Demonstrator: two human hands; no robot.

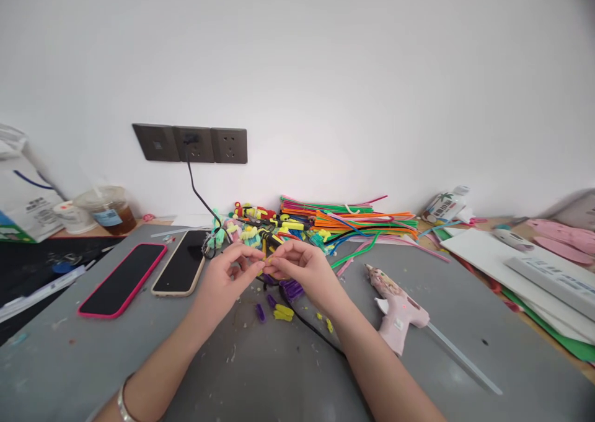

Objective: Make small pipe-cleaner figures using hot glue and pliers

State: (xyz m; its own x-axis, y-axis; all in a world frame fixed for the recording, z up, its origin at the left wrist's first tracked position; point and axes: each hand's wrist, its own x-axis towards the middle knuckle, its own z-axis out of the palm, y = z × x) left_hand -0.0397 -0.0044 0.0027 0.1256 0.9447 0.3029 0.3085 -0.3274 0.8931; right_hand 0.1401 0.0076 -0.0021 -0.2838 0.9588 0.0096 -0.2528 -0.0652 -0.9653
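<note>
My left hand (231, 275) and my right hand (300, 268) meet above the middle of the grey mat, fingertips pinched together. Between them is a small yellow piece (268, 261), perhaps a bit of pipe cleaner; the fingers cover most of it. Just below lie short purple fuzzy pieces (261, 313) and yellow fuzzy pieces (283, 312). More purple pieces (292, 290) sit beside my right hand, partly behind it. Beyond my hands is a heap of small colourful pipe-cleaner shapes (251, 233), next to a bundle of long pipe cleaners (362, 224).
A pink glue gun (398, 313) with a clear glue stick lies right. Two phones (123, 279) (180, 264) lie left. A black cable (316, 330) crosses the grey mat (260, 378). A drink cup (109, 211) stands back left; white sheets (506, 273) lie far right.
</note>
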